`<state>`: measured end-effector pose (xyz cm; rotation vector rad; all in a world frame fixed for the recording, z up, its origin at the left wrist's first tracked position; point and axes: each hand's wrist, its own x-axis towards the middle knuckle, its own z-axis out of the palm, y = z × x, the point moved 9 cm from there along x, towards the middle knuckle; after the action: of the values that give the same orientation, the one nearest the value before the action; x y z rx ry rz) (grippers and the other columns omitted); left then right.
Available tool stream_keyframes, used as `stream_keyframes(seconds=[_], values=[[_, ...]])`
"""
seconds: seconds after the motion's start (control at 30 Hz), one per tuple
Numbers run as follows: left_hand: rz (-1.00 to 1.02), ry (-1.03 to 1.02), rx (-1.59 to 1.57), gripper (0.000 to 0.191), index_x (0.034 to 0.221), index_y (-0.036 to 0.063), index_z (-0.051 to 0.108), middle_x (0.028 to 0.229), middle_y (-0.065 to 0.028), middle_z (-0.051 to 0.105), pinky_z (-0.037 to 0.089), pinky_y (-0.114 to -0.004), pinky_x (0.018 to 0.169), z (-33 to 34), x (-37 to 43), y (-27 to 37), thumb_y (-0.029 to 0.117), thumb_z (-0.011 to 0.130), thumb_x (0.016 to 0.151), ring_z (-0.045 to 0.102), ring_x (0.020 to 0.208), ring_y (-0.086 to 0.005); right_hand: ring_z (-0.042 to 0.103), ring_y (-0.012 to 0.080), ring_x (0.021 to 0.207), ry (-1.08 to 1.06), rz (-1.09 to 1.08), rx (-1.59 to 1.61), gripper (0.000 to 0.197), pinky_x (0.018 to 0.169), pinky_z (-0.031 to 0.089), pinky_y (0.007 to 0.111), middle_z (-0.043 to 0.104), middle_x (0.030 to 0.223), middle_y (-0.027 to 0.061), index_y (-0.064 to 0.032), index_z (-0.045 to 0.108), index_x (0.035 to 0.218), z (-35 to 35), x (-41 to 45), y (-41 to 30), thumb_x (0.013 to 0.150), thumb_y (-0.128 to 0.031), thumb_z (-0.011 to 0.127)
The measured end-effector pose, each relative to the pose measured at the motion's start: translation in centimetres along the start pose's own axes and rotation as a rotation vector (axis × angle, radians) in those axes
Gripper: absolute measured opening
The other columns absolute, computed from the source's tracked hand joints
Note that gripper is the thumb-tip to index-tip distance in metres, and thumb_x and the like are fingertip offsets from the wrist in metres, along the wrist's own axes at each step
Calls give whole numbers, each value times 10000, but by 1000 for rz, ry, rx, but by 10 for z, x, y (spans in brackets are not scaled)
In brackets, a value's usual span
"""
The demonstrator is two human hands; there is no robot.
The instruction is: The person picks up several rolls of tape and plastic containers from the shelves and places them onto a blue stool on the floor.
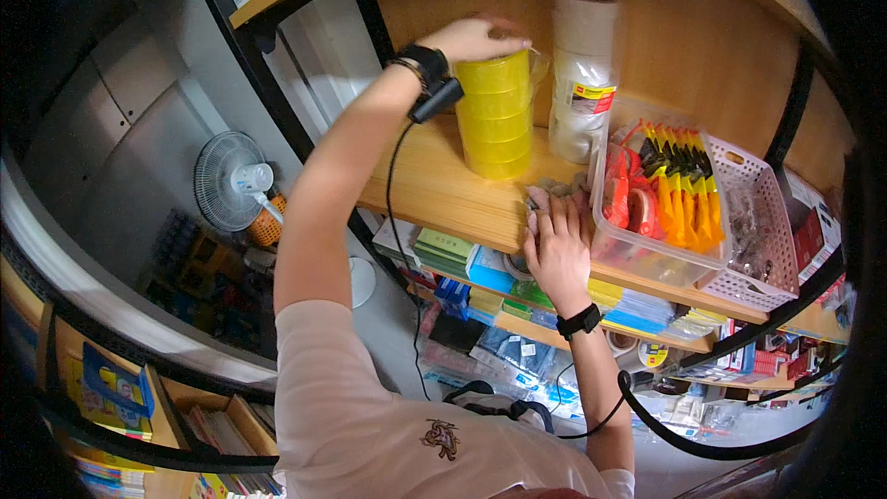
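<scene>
My left hand (pixel 488 39) is at the top of a wrapped stack of yellow tape rolls (pixel 494 118), its fingers over the upper rim and partly blurred. The stack stands on a wooden shelf (pixel 423 159). Nearer the shelf's front edge, my right hand (pixel 560 249) presses a crumpled greyish-pink cloth (pixel 540 199) against the board, fingers spread over it. The cloth lies just left of a clear plastic bin (pixel 658 256) holding red and orange packets. Behind it stands a tall wrapped stack of white rolls (pixel 583 76).
A pink perforated basket (pixel 755 284) with clear packets adjoins the bin. Lower shelves hold notebooks (pixel 443 247) and packaged goods. A black cable (pixel 390 187) hangs from the device at my left wrist. Black shelf posts (pixel 277 104) and a fan (pixel 229 180) are at left.
</scene>
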<state>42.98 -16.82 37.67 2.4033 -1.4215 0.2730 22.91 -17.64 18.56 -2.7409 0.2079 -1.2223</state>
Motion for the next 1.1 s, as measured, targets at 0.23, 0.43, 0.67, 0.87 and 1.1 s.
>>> stream_keyframes(seconds=[0.23, 0.43, 0.67, 0.87, 1.1], values=[[26, 224, -22, 448, 1071, 119, 590, 1022, -120, 617, 446, -337, 827, -5, 2, -24, 469, 550, 794, 582, 954, -279, 400, 342, 1143, 0, 3, 58, 315, 921, 354, 447, 475, 1163, 158, -17, 529, 1052, 5, -2, 2, 828, -235, 490], [20, -307, 274, 507, 1018, 85, 605, 960, -150, 621, 453, -365, 763, 18, 2, -19, 519, 392, 867, 587, 840, -311, 413, 334, 1134, 19, 25, 32, 301, 910, 362, 444, 493, 1147, 150, -22, 542, 1023, 0, 1, 1, 811, -233, 511], [-191, -522, -163, 884, 1314, 101, 348, 1358, -147, 303, 170, -378, 1049, 72, 26, -33, 763, 193, 750, 265, 1268, -288, 428, 338, 1118, -1, 26, 32, 252, 894, 373, 445, 500, 1144, 153, -22, 559, 947, 1, 3, -3, 805, -225, 511], [-178, -457, 31, 851, 1183, 48, 500, 1189, -222, 471, 302, -372, 979, 66, 27, -22, 734, 212, 771, 433, 1135, -332, 426, 342, 1114, 15, 12, 42, 277, 898, 362, 461, 495, 1148, 164, 2, 545, 952, 4, 0, 2, 798, -226, 514], [-103, 9, 211, 588, 1024, -16, 578, 1015, -247, 576, 416, -393, 856, -19, -10, -14, 485, 322, 852, 548, 960, -371, 412, 340, 1130, 47, -18, 7, 308, 901, 359, 461, 491, 1148, 161, -13, 540, 1013, -2, -1, -2, 801, -235, 506]])
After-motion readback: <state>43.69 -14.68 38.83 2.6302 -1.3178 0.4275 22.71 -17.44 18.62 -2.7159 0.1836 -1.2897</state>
